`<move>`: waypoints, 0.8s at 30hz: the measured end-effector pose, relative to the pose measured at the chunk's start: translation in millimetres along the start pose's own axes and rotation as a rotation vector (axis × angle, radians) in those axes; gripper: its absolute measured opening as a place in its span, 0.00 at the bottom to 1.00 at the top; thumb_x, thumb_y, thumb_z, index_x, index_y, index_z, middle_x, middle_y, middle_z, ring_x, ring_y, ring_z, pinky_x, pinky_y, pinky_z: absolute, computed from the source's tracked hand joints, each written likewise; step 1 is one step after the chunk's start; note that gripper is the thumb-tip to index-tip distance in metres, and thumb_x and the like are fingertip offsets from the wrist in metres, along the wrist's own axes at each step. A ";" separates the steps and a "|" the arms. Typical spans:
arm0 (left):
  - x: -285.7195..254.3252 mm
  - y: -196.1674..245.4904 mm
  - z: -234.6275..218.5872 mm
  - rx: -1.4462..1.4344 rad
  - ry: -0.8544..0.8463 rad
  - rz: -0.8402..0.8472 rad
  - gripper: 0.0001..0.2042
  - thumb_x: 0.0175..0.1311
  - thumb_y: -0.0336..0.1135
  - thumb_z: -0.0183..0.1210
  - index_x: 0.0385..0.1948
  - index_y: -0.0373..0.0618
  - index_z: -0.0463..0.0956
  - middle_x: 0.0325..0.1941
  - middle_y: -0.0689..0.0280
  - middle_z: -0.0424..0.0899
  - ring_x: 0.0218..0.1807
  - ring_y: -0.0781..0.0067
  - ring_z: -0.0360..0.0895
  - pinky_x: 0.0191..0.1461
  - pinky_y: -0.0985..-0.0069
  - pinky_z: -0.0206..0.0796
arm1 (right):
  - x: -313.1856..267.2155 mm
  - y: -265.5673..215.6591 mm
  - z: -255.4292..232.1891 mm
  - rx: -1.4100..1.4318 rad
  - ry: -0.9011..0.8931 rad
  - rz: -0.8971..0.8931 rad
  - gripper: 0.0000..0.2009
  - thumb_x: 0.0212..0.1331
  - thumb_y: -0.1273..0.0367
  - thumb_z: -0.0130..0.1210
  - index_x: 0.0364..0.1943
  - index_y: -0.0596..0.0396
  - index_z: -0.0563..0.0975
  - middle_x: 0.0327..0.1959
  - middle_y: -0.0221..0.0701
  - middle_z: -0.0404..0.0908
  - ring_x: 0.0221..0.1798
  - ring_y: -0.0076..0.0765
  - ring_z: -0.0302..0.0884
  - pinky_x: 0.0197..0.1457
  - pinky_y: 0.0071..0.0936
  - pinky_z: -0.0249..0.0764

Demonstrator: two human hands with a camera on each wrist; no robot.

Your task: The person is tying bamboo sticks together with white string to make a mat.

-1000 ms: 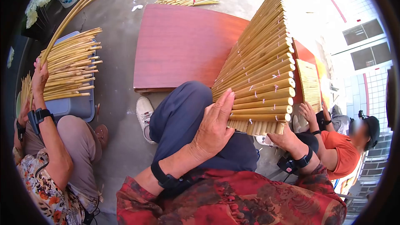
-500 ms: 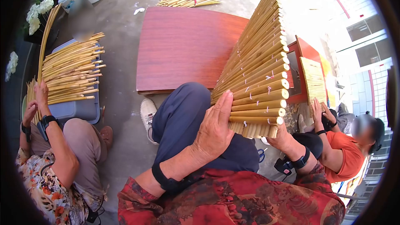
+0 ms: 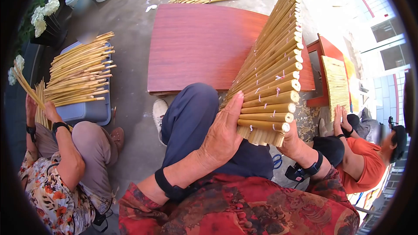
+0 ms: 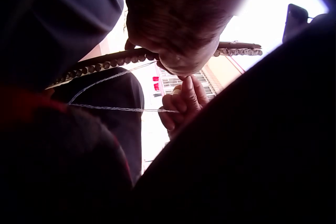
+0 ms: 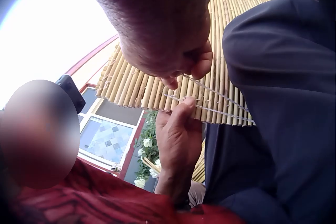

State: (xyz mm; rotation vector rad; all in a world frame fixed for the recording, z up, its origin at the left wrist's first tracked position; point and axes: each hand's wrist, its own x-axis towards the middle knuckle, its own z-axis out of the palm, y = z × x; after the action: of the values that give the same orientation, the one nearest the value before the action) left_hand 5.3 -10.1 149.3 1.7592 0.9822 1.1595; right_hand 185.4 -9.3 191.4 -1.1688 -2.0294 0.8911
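Observation:
A mat of reed sticks, bound with white thread ties, stands tilted over the wearer's knees. The left hand grips its near edge, fingers along one face in the head view and the thumb on the other face in the right wrist view. Close beside the mat's lower corner is the right hand, its fingertips partly hidden. In the left wrist view the right hand has thumb and finger pinched together, with white thread running into its curled fingers. Strands of that thread cross the mat's underside.
A red-brown table stands ahead. On the left, a person handles long reeds beside a grey-blue bin stacked with sticks. Another person holds a smaller mat on the right. Blue scissors lie near the knee.
The mat's near end has shifted slightly left and down, with the left hand still gripping it. The right hand has moved up a little beside the corner. The left-hand person's long reeds have swung down leftward.

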 end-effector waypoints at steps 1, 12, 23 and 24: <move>0.4 0.1 0.3 -0.019 0.002 -0.008 0.35 0.42 0.19 0.53 0.57 0.33 0.48 0.57 0.46 0.58 0.58 0.49 0.58 0.59 0.65 0.52 | 1.1 -0.8 -1.6 -0.029 -0.017 -0.013 0.11 0.46 0.78 0.55 0.36 0.55 0.75 0.20 0.35 0.72 0.22 0.36 0.72 0.25 0.25 0.68; -2.1 -6.3 -10.3 -0.034 -0.137 -0.293 0.31 0.49 0.23 0.54 0.57 0.36 0.50 0.55 0.49 0.63 0.55 0.52 0.64 0.55 0.69 0.59 | 24.4 -17.3 -14.3 -0.270 -0.118 -0.142 0.10 0.46 0.74 0.55 0.35 0.49 0.75 0.22 0.30 0.67 0.25 0.36 0.69 0.25 0.27 0.66; -10.7 -11.6 -27.3 -0.074 0.175 -0.354 0.14 0.52 0.26 0.54 0.41 0.34 0.70 0.42 0.58 0.75 0.45 0.66 0.70 0.50 0.73 0.59 | 54.3 -16.7 5.2 -0.267 -0.095 -0.320 0.05 0.45 0.70 0.52 0.27 0.53 0.71 0.24 0.34 0.64 0.28 0.40 0.69 0.26 0.33 0.68; -10.6 -9.9 -29.5 -0.052 0.162 -0.353 0.14 0.52 0.26 0.54 0.41 0.34 0.70 0.42 0.58 0.75 0.45 0.66 0.70 0.50 0.73 0.59 | 60.1 -17.4 5.3 -0.294 -0.141 -0.383 0.05 0.43 0.70 0.52 0.25 0.54 0.70 0.24 0.34 0.65 0.29 0.40 0.70 0.26 0.32 0.68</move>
State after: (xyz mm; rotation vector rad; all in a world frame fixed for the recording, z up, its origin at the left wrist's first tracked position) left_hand -27.2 -10.0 144.7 1.3954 1.2870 1.0980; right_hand 148.4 36.4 213.2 -0.8309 -2.4522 0.5098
